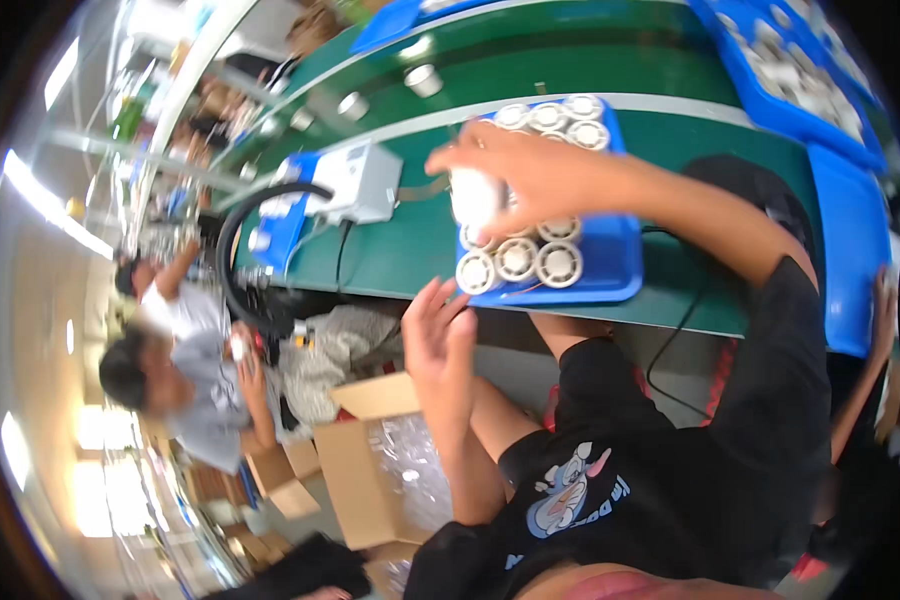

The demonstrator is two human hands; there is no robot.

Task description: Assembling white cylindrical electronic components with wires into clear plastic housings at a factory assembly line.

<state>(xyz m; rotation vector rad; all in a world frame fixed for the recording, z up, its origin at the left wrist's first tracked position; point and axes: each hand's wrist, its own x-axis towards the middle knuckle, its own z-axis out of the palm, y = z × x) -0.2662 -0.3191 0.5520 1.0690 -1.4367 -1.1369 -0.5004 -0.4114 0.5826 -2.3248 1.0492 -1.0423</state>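
Observation:
A blue tray [610,270] on the green workbench holds several white round parts [560,264] with slotted, fan-like faces. My right hand [535,180] reaches in from the right over the tray. Its fingers and thumb are curled round one bright white round part [477,199], which is blurred and glaring. Some parts under this hand are hidden. My left hand [440,325] is beside the tray's near left corner, with its fingers apart and nothing in it.
A white box-shaped device [358,182] with cables stands left of the tray. More blue trays [850,240] lie at the right. White parts [423,80] sit along the green belt behind. Below is a cardboard box [355,480] with clear plastic. Co-workers [205,390] sit at the left.

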